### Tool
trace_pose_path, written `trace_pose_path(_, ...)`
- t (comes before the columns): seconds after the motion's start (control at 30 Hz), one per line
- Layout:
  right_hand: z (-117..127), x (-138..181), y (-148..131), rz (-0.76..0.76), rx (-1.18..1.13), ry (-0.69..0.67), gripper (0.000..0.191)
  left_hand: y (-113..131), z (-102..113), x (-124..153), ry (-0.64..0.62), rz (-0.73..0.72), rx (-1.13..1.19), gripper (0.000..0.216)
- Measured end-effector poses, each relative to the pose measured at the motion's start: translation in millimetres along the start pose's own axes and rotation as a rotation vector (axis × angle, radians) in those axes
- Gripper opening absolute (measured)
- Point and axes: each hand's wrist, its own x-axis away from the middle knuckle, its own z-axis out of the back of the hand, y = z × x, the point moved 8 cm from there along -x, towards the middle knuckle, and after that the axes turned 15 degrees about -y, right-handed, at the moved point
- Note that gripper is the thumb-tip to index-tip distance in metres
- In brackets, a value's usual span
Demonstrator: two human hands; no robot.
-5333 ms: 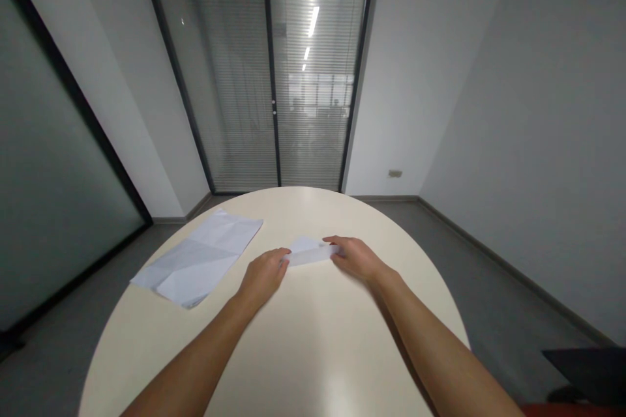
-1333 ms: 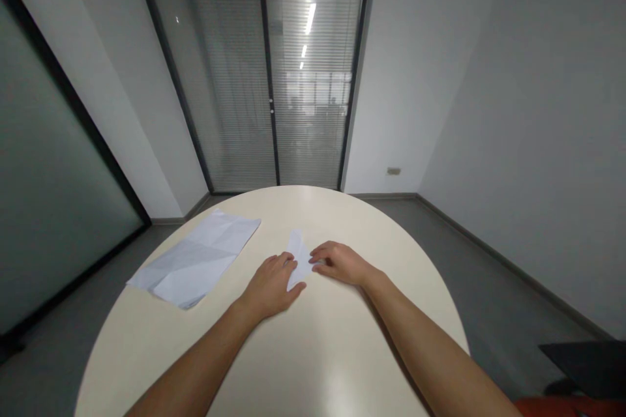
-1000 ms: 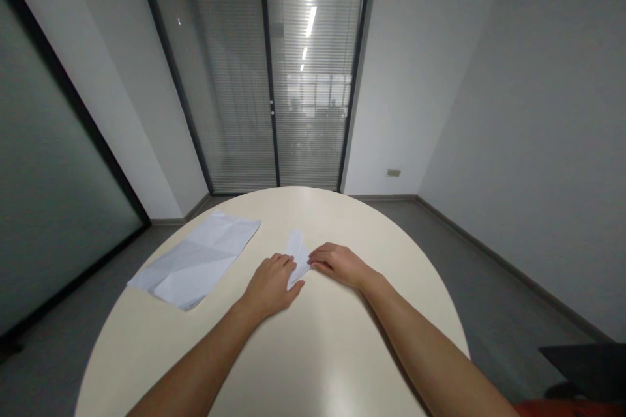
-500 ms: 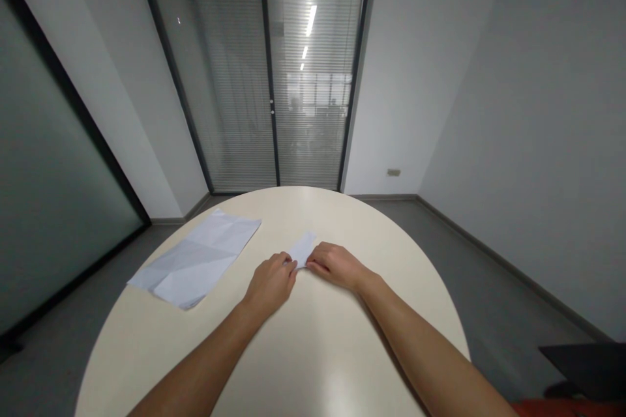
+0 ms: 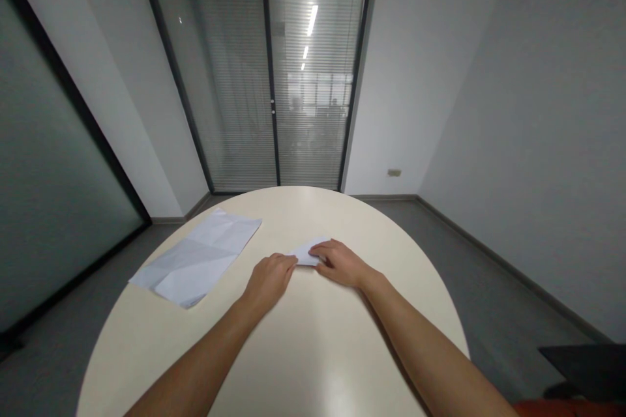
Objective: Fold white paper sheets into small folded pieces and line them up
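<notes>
A small folded piece of white paper (image 5: 304,257) lies on the round cream table (image 5: 293,339), in front of me. My left hand (image 5: 272,275) is closed on its left end, fingertips pinching the corner. At the right end, my right hand (image 5: 340,262) has its fingers over the top of the paper and its thumb by the near edge. Part of the paper is hidden under these fingers.
Larger creased white sheets (image 5: 200,257) lie at the table's left side, close to its edge. Beyond the table stands a glass partition with blinds (image 5: 313,143). A dark object (image 5: 587,365) shows at the lower right.
The paper has turned so that its far end points more to the right. My right hand has opened its fingers somewhat and shifted onto the paper's right part. The left hand stays nearly in place.
</notes>
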Motion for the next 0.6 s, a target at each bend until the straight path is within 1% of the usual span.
trace_pose_path(0.17, 1.9, -1.3, 2.7, -0.014, 0.028, 0.021, 0.028, -4.0, -2.0, 0.2, 0.012, 0.007, 0.069, 0.030)
trace_pose_path(0.3, 1.9, -0.2, 6.8, -0.034, 0.027, 0.032, 0.026, -4.8, -0.6, 1.8, 0.040, 0.000, 0.087, 0.026)
trace_pose_path(0.6, 4.2, -0.2, 4.3, 0.005, -0.007, 0.043, 0.022, -7.4, 3.8, 2.4, 0.064, 0.006, 0.110, 0.019)
